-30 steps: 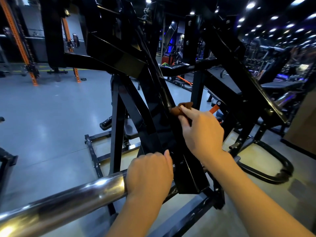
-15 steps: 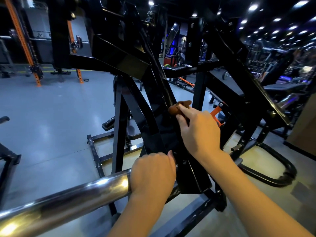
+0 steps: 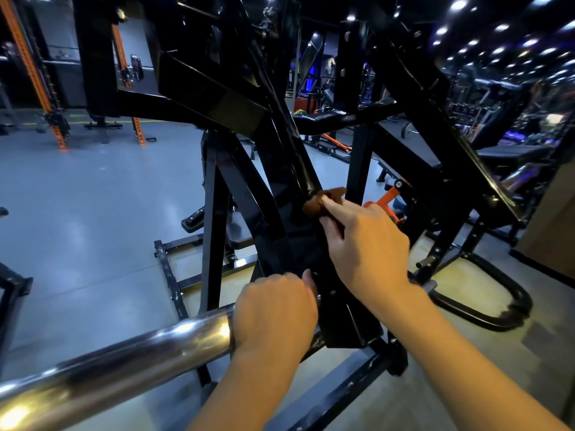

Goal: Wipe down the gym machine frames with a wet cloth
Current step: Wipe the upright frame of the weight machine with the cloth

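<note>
Brown cloth point(image 3: 323, 202) pressed against the slanted black frame bar point(image 3: 289, 169) — that's where the wiping is happening, roughly halfway up the bar and above the chrome bar point(image 3: 124, 359). The right hand point(image 3: 367, 247) has its grip pinching the bunched cloth, fingertips pushing it onto the bar's edge. The left hand point(image 3: 273, 315) has its grip curled round the chrome bar, right where that bar meets the black frame, apparently bracing.

To do this stroke well, I'd say flatten the cloth out — bunched this small, it covers only a narrow strip. Long passes along the bar's length, top to bottom, then wrapping round to the far face, should catch more than dabs. Firm, even pressure; the glossy paint will likely show streaks if the cloth is too wet. The bracing hand looks useful, since a pivoting arm could swing.

Count, then: one cloth, two hands, one chrome bar. Black frame members near the cloth — at least four slanted or upright ones, though they overlap too much for a sure tally. Beyond the frame, left of it, two orange uprights point(image 3: 31, 73) stand on the grey floor point(image 3: 93, 197).
</note>
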{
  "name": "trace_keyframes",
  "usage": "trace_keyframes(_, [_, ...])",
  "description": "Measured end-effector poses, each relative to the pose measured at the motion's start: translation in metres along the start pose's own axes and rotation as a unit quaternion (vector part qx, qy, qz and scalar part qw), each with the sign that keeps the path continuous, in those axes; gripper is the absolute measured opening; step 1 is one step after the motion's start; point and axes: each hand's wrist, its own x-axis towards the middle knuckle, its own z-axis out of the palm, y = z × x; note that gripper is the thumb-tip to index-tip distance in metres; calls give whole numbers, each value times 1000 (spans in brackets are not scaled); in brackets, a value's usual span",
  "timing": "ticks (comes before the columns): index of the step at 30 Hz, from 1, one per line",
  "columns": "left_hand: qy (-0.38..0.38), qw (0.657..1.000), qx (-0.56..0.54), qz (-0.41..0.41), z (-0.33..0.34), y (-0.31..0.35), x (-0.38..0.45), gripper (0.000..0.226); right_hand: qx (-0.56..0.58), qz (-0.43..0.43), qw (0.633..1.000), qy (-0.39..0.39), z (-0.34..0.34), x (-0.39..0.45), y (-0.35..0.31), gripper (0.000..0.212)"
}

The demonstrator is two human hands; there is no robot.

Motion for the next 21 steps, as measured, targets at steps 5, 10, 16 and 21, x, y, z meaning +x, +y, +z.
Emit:
trace_keyframes(5, [1, 1000, -7, 7, -1, -1, -1, 63, 2, 50, 999, -4, 14, 37, 3, 33])
trace_keyframes(10, [9, 1000, -13, 4, -1, -1, 0, 57, 13, -12, 1000, 4, 12, 23, 1, 31])
trace_keyframes(16, [25, 999, -32, 6, 0, -1, -1, 55, 14, 43, 999, 3, 17, 33, 11, 32])
trace_keyframes(21, [1, 1000, -15, -2, -1, -1, 1, 57, 28, -29, 999, 6, 9, 10, -1, 30])
